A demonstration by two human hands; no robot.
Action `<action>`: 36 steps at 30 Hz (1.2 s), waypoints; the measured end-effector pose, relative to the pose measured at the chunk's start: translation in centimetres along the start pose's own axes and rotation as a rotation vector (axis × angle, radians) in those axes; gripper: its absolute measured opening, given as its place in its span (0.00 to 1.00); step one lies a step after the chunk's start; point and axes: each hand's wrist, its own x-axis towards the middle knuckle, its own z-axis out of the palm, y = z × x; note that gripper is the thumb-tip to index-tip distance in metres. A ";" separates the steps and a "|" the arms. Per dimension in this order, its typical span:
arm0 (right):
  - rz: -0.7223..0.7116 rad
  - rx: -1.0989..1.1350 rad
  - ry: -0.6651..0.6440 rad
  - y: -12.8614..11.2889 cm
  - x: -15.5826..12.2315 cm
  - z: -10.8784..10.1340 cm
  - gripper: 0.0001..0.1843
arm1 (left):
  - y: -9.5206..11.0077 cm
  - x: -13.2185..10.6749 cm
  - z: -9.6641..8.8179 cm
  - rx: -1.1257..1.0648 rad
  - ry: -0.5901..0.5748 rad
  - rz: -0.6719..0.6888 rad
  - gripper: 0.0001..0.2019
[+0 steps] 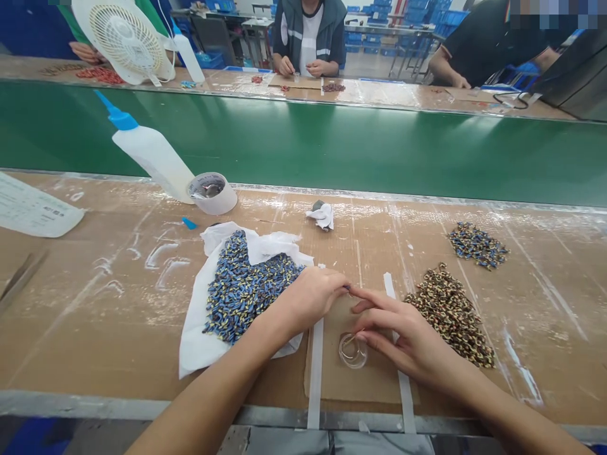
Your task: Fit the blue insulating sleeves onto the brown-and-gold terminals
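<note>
My left hand (313, 294) is closed in a pinch at the right edge of the pile of small blue-and-yellow pieces (246, 284), which lies on white paper (192, 344). At its fingertips shows a tiny dark blue piece (347, 287). The index fingertip of my right hand (403, 328) meets that piece, while its thumb and other fingers stand apart, loosely curled. Just below the right thumb sits a small clear round cup (353, 357); whether the thumb touches it I cannot tell. Under both hands lies a cardboard sheet (360, 388), taped at its sides.
Right of my hands lie a pile of brown-and-cream pieces (450, 316) and a smaller blue-and-yellow pile (478, 245). Further back are a blue-tipped bottle (152, 155), a tape roll (220, 201) and crumpled tissue (324, 217). Beyond the green belt (294, 136), several people work.
</note>
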 end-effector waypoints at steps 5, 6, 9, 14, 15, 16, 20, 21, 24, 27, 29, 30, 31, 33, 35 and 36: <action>-0.060 -0.124 0.007 -0.3 -0.4 -0.2 0.08 | 0.4 0.3 -0.7 -0.239 0.061 -0.089 0.10; -0.070 -0.158 0.006 -0.4 -0.5 -0.2 0.09 | 0.6 0.3 -0.8 -0.288 0.066 -0.112 0.10; -0.074 -0.238 0.001 -0.5 -0.8 -0.1 0.08 | 0.8 0.2 -1.2 -0.424 0.059 -0.169 0.10; -0.062 -0.226 -0.043 -0.8 -0.9 0.0 0.09 | 0.4 0.2 -1.1 -0.422 0.015 -0.210 0.10; -0.058 -0.189 -0.049 -0.8 -0.8 0.0 0.09 | 0.2 0.2 -1.0 -0.396 0.011 -0.219 0.10; -0.054 -0.141 -0.053 -0.9 -0.7 -0.1 0.10 | 0.2 0.2 -0.9 -0.385 0.007 -0.229 0.10; -0.012 0.053 0.002 -1.0 -0.3 -1.1 0.08 | 0.3 0.3 -0.2 -0.515 -0.038 -0.275 0.10; -0.001 0.094 0.037 -0.9 -0.3 -1.4 0.07 | 0.5 0.3 0.0 -0.559 -0.047 -0.296 0.11; 0.066 0.174 0.179 -0.2 -0.3 -2.1 0.05 | 0.9 0.4 0.6 -0.694 -0.084 -0.348 0.11; 0.150 0.136 0.316 0.5 -0.2 -2.2 0.05 | 1.3 0.4 1.2 -0.757 -0.116 -0.331 0.11; 0.173 0.062 0.374 0.8 0.0 -2.0 0.06 | 1.4 0.3 1.4 -0.732 -0.113 -0.318 0.11; 0.174 0.020 0.392 0.9 0.1 -2.0 0.06 | 1.4 0.3 1.5 -0.712 -0.109 -0.316 0.11; 0.169 -0.021 0.406 0.9 0.2 -1.9 0.06 | 1.5 0.3 1.5 -0.693 -0.107 -0.315 0.11; 0.154 -0.087 0.418 1.0 0.5 -1.9 0.06 | 1.4 0.3 1.6 -0.670 -0.102 -0.309 0.11; 0.142 -0.122 0.416 1.0 0.6 -1.8 0.06 | 1.4 0.3 1.7 -0.669 -0.097 -0.306 0.10; 0.141 -0.129 0.411 1.0 0.6 -1.8 0.06 | 1.4 0.3 1.8 -0.670 -0.091 -0.303 0.10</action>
